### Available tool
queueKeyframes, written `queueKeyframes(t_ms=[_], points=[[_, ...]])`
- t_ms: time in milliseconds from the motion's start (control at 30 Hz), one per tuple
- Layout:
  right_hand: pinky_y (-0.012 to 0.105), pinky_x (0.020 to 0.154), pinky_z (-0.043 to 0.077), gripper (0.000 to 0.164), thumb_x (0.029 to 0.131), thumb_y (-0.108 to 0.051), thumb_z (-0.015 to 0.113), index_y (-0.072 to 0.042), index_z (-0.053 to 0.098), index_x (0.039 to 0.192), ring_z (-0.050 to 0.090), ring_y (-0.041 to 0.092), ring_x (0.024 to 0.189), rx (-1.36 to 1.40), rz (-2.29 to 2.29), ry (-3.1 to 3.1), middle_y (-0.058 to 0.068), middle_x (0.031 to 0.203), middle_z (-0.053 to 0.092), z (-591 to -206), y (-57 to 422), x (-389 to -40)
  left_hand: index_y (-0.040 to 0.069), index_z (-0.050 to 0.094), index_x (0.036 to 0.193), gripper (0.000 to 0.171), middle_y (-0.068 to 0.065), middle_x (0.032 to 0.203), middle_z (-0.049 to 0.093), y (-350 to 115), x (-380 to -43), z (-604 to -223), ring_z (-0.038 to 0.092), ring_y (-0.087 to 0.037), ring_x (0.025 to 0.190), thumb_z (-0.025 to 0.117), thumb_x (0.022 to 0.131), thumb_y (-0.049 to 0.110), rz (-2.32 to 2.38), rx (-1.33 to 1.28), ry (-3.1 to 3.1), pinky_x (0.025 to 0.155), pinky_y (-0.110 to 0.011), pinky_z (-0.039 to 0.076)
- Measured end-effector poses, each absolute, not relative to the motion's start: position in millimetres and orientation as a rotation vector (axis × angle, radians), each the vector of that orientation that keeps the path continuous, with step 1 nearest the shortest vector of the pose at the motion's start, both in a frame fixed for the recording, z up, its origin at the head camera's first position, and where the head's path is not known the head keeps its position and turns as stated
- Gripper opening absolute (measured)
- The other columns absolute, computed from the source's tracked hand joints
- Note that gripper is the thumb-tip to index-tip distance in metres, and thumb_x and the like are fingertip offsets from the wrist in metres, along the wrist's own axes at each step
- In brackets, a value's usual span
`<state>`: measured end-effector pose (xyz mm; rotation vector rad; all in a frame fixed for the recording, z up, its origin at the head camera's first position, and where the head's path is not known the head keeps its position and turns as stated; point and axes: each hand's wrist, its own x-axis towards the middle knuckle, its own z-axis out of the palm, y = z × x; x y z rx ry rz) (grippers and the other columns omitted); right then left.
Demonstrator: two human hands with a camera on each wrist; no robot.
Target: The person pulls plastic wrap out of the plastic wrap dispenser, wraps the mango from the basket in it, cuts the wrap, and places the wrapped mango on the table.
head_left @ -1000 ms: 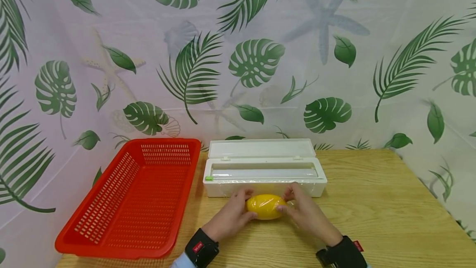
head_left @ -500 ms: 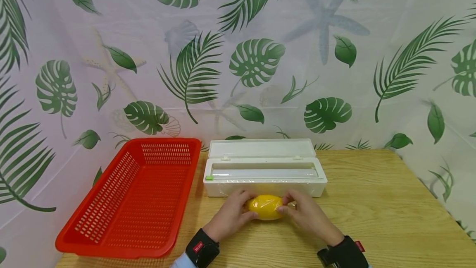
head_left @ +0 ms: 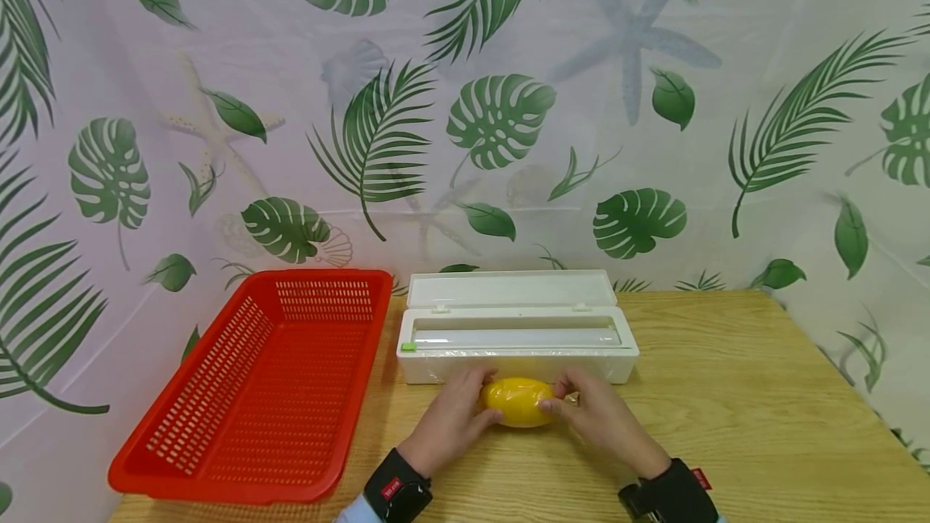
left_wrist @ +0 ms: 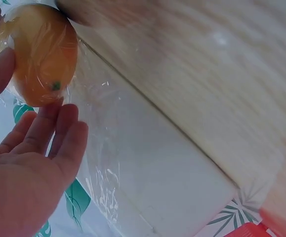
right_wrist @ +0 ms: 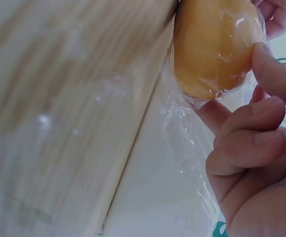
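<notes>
A yellow oval fruit (head_left: 517,405) with a small green spot at one end is wrapped in clear cling film (right_wrist: 192,143). It is held low over the table, just in front of a white cling film dispenser (head_left: 429,371). My left hand (head_left: 452,420) grips its left end between thumb and fingers. At the opposite end my right hand (head_left: 601,420) pinches the fruit and the film, its outer fingers curled in the right wrist view. Loose, wrinkled film stretches from the fruit across the dispenser's front in both wrist views.
The dispenser's lid (head_left: 508,290) stands raised, showing the film roll (head_left: 517,338) and a green slider (head_left: 408,347) at the left. A red perforated basket (head_left: 345,426) stands on the left of the wooden table (head_left: 756,410). Behind hangs a leaf-patterned cloth (head_left: 552,216).
The right hand's fingers have drawn back from the dispenser's front to the fruit's end. The fruit has shifted only slightly, and the left hand keeps its grip.
</notes>
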<state>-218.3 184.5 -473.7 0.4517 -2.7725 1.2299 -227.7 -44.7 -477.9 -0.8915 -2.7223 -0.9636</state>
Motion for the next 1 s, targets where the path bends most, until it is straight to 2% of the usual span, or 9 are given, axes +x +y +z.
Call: queueKeyframes(t_ms=[100,300,600,833,1000], points=[[0.028,0.055,0.04,0.022,0.079,-0.028,0.069,-0.012,0.054,0.082,0.043,0.014,0.063,0.452,1.227,-2.765,0.002,0.081,0.057,-473.8,184.2,-218.6,0.005,0.045,0.125,0.052,-0.009,0.116,0.055,-44.8,-227.9,-478.0,0.044,-0.018,0.108,0.07,0.08,0.018,-0.954,-0.877,-2.725,0.094,-0.039,0.043],[0.036,0.065,0.048,0.018,0.08,-0.027,0.068,-0.014,0.056,0.083,0.054,0.016,0.079,0.491,1.267,-2.721,0.003,0.085,0.061,-474.9,183.9,-220.1,0.004,0.044,0.123,0.051,-0.011,0.116,0.052,-44.4,-229.2,-477.2,0.046,-0.016,0.102,0.069,0.08,0.015,-1.11,-0.815,-2.762,0.09,-0.038,0.046],[0.039,0.068,0.05,0.013,0.082,-0.023,0.066,-0.015,0.057,0.087,0.057,0.018,0.084,0.502,1.28,-2.673,0.005,0.092,0.064,-474.0,182.4,-220.6,0.012,0.047,0.101,0.031,-0.002,0.094,0.053,-44.8,-233.0,-477.7,0.048,-0.015,0.084,0.07,0.08,0.016,-1.151,-0.853,-2.708,0.074,-0.032,0.047],[0.036,0.064,0.046,0.022,0.079,-0.029,0.07,-0.015,0.057,0.089,0.058,0.019,0.085,0.509,1.225,-2.727,0.004,0.091,0.064,-472.4,182.2,-218.8,0.011,0.053,0.103,0.028,-0.005,0.098,0.059,-44.8,-231.1,-480.1,0.048,-0.015,0.089,0.069,0.081,0.016,-1.031,-0.914,-2.691,0.078,-0.033,0.048],[0.043,0.074,0.052,0.036,0.068,-0.015,0.08,-0.014,0.056,0.096,0.058,0.022,0.091,0.539,1.158,-2.802,0.007,0.1,0.064,-471.7,183.5,-218.5,0.01,0.054,0.105,0.028,-0.007,0.1,0.061,-44.1,-229.7,-479.9,0.049,-0.016,0.091,0.068,0.081,0.017,-0.991,-0.898,-2.699,0.08,-0.035,0.049]])
